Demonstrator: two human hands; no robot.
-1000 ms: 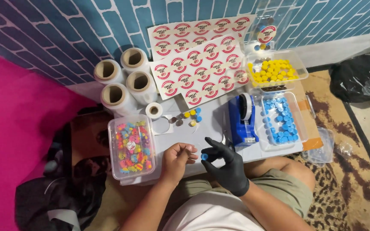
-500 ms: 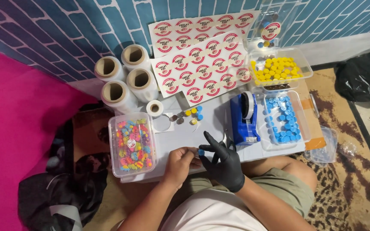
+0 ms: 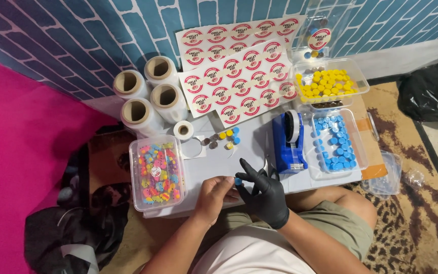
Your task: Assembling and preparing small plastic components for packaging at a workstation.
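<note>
Blue cap [image 3: 238, 181] pinched between bare left hand [image 3: 213, 197] and gloved right hand [image 3: 263, 195].

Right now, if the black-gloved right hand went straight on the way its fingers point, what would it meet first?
Probably the loose blue, yellow and brown round caps on the white tabletop. The black-gloved right hand points up and slightly left, away from the body; depth is unclear from one view.
</note>
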